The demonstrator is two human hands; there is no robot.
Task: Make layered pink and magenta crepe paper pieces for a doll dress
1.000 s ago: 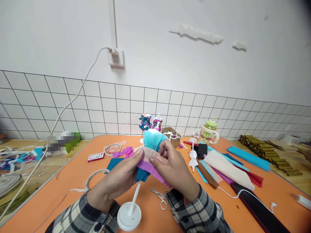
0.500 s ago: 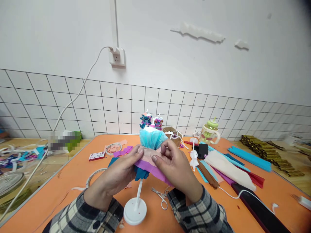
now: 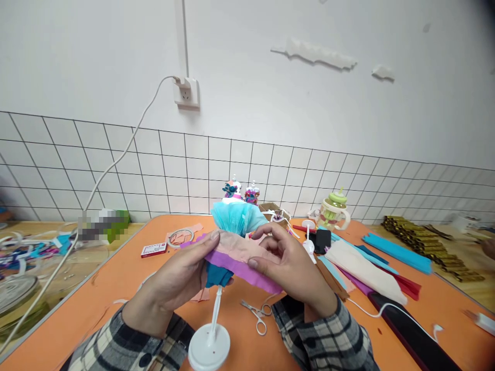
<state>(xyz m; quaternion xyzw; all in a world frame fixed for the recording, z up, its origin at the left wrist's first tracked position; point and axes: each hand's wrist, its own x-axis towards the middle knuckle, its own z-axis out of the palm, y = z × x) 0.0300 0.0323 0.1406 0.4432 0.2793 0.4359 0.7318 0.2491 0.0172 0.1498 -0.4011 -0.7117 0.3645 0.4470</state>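
Observation:
A small white stand [image 3: 209,346] leans between my hands, wrapped near its top in light blue gathered paper [image 3: 238,217] with dark blue paper [image 3: 217,275] below. Across it lies a strip of pale pink paper [image 3: 240,248] with a purple paper edge [image 3: 242,269]. My left hand [image 3: 174,275] is closed round the wrapped part, its thumb pressing the left end of the pink strip. My right hand [image 3: 294,265] pinches the strip's right side between thumb and fingers.
Small scissors [image 3: 257,315] lie below my hands. At left are a tape roll [image 3: 180,238] and a red-white box [image 3: 153,250]. A green-lidded cup [image 3: 334,210], white figure [image 3: 308,246], paper strips [image 3: 365,265] and a black device [image 3: 410,330] lie right. Decorated figures [image 3: 252,193] stand behind.
The stand's base has moved down and left, with the wrapped top tilting more. The pink and purple strips are spread wider, and my right hand has shifted slightly right.

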